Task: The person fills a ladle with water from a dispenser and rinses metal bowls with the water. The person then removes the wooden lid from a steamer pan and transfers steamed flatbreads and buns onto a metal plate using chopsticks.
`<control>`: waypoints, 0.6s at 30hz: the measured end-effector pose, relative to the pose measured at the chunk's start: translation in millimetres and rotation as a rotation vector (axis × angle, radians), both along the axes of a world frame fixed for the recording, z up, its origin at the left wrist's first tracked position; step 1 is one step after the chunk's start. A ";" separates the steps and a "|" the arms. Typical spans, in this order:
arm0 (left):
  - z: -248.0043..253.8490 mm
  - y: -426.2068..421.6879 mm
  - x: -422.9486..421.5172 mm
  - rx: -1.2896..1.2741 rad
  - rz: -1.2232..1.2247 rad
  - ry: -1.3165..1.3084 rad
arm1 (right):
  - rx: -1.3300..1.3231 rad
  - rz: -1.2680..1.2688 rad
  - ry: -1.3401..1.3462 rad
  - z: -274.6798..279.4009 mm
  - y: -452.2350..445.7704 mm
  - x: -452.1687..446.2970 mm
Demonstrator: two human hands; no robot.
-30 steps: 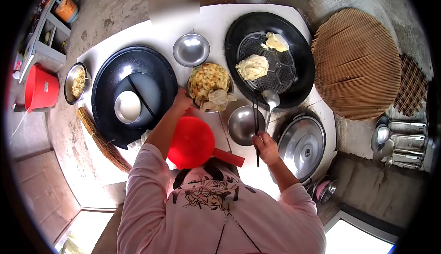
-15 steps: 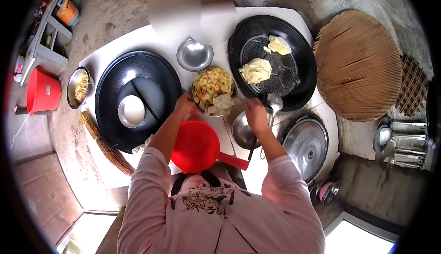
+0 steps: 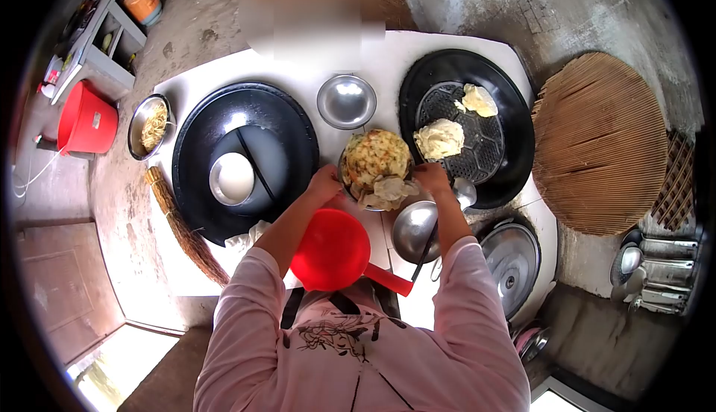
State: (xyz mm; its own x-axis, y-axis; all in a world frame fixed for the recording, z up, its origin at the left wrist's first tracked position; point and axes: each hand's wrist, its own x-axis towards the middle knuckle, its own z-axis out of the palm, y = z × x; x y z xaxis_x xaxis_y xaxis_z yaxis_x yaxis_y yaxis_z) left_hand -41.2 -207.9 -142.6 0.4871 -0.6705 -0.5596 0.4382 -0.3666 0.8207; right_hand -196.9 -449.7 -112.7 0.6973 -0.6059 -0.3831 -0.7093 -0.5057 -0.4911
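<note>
A metal bowl heaped with browned, speckled flatbread (image 3: 377, 155) and paler folded pieces (image 3: 386, 191) sits between my hands. My left hand (image 3: 325, 184) has its fingers closed on the bowl's left rim. At the right rim, my right hand (image 3: 432, 179) is closed on the bowl as well. Dark chopsticks (image 3: 426, 253) slant beneath my right forearm, across an empty metal bowl (image 3: 415, 231). A ladle (image 3: 464, 192) lies just right of that hand. The red plastic scoop (image 3: 330, 249) is in front of my body.
A left wok (image 3: 186, 181) holds cloudy liquid and a white-filled bowl (image 3: 232, 178). Pale dough (image 3: 439, 139) lies in the right wok (image 3: 522, 151). Nearby are a small metal bowl (image 3: 347, 102), a brush (image 3: 183, 225), a lid (image 3: 512, 269) and a round slatted mat (image 3: 600, 143).
My right hand has gone from the chopsticks beside the ladle to the right rim of the flatbread bowl. My left hand stays at the left rim. The whole view has shifted.
</note>
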 end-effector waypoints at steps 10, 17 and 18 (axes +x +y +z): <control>101.0 16.1 24.6 -0.094 -0.069 -0.055 | 0.287 0.045 -0.439 118.3 11.9 18.1; 191.5 154.3 33.2 -0.227 0.101 -0.159 | 0.494 0.094 -0.520 197.2 119.0 72.3; 199.1 184.0 30.8 -0.247 0.143 -0.153 | 0.516 0.152 -0.534 198.6 139.1 80.2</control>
